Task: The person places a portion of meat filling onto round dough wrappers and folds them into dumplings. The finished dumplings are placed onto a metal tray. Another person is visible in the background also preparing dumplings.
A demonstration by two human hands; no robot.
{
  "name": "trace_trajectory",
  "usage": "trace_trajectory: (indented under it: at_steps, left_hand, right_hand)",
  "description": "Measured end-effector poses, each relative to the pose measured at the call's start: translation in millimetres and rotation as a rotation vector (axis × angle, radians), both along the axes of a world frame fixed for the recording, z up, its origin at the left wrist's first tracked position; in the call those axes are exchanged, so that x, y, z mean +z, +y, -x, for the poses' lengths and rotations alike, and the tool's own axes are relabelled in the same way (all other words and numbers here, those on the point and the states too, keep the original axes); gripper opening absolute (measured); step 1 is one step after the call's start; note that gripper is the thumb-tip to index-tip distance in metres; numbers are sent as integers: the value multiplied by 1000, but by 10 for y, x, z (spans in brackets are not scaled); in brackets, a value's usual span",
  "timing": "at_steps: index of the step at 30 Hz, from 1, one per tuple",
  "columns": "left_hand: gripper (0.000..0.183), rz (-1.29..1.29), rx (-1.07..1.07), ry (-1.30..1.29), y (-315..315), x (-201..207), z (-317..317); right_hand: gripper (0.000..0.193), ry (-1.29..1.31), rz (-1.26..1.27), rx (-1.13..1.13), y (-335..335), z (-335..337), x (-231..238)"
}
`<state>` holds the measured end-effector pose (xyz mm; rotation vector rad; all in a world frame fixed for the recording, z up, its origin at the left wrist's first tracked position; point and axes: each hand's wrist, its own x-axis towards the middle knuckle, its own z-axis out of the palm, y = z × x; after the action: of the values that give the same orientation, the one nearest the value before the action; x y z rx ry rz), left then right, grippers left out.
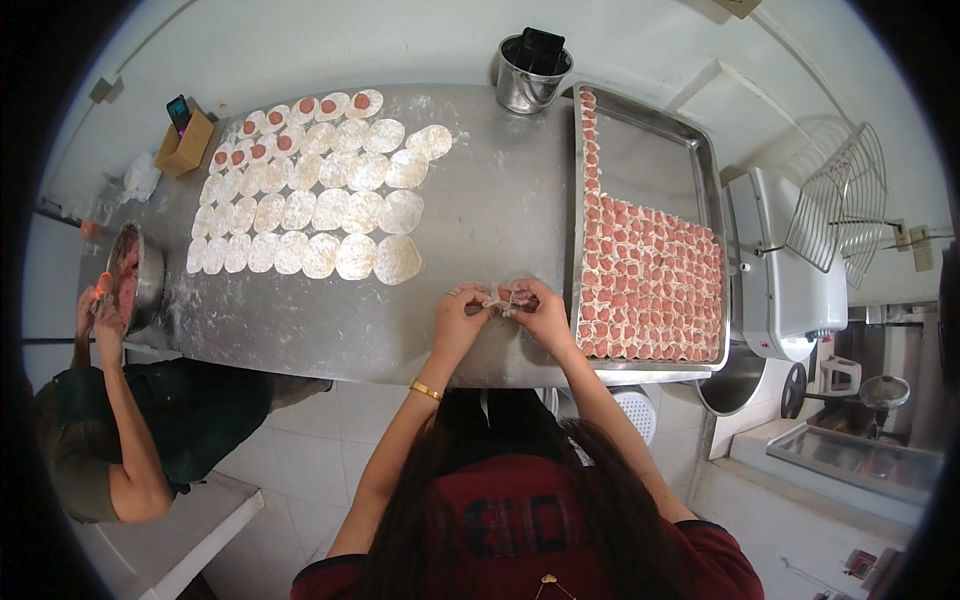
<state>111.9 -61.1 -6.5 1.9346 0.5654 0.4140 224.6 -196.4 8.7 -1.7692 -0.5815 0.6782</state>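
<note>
Over the table's front edge, my left hand (464,316) and my right hand (541,312) pinch the thin dough of a small dumpling (497,297) between them. Its white wrapper is gathered in folds, partly covered by my fingers. Left of my hands, rows of floured round dough wrappers (357,257) lie flat on the steel table; several at the back carry a ball of pink meat filling (362,101). To my right, a large metal tray (577,240) holds many open-topped dumplings (650,275) in tight rows, with pink filling showing.
At the left end, another person's hands (103,310) work at a steel bowl (150,285) of meat. A steel bucket (530,88) with a black object in it stands at the back. A cardboard box (184,146) sits back left, a white machine with a wire guard (790,270) right.
</note>
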Motion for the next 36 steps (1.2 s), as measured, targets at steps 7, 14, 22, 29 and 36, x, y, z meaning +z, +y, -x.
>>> trace_trajectory:
  at_steps: [7,14,22,29,36]
  left_hand:
    - [19,201,16,52,-68,-42,-21]
    - [24,146,-3,79,-125,50,-116]
    - [28,62,-64,169,-107,73,-204]
    - [29,22,-71,92,-43,98,-165]
    - [25,59,-116,123,-59,125,-177]
  right_hand:
    - [38,-336,125,105,38,-97,-7]
    - [34,-439,185,160,-15,-103,157]
    - [31,-500,96,147,38,-104,79]
    - [30,-549,142,109,-11,-110,61]
    - [31,-391,198,214,2,-157,165]
